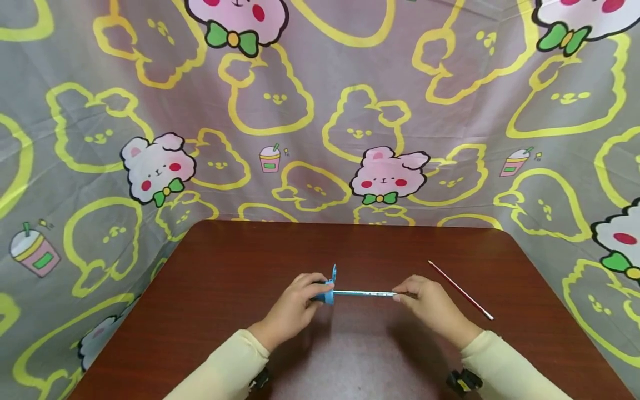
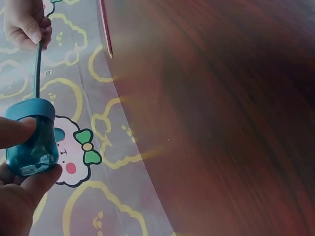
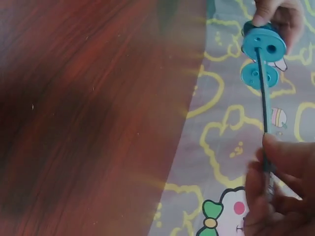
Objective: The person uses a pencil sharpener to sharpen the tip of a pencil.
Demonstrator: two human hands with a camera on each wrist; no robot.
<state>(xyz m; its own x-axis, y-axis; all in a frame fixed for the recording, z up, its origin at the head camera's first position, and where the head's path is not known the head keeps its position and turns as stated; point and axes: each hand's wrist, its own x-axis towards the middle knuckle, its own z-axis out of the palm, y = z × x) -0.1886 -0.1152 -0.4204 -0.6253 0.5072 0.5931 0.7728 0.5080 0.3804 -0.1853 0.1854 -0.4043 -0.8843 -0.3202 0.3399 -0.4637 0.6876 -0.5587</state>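
Observation:
A blue pencil sharpener [image 2: 37, 140] with a rounded, see-through body is gripped between the thumb and fingers of my left hand [image 1: 301, 300]. Its lid [image 3: 254, 76] is flipped open, and the face [image 3: 270, 45] shows two holes of different size. One end of a blue-green pencil [image 1: 364, 293] is in the smaller hole. My right hand [image 1: 431, 305] pinches the pencil near its other end. The pencil lies roughly level between both hands, above the table. The tip inside the sharpener is hidden.
A red pencil [image 1: 460, 289] with a white end lies slanted on the dark brown table [image 1: 250, 250], right of my right hand. A patterned cloth [image 1: 320, 111] hangs behind the table and along both sides.

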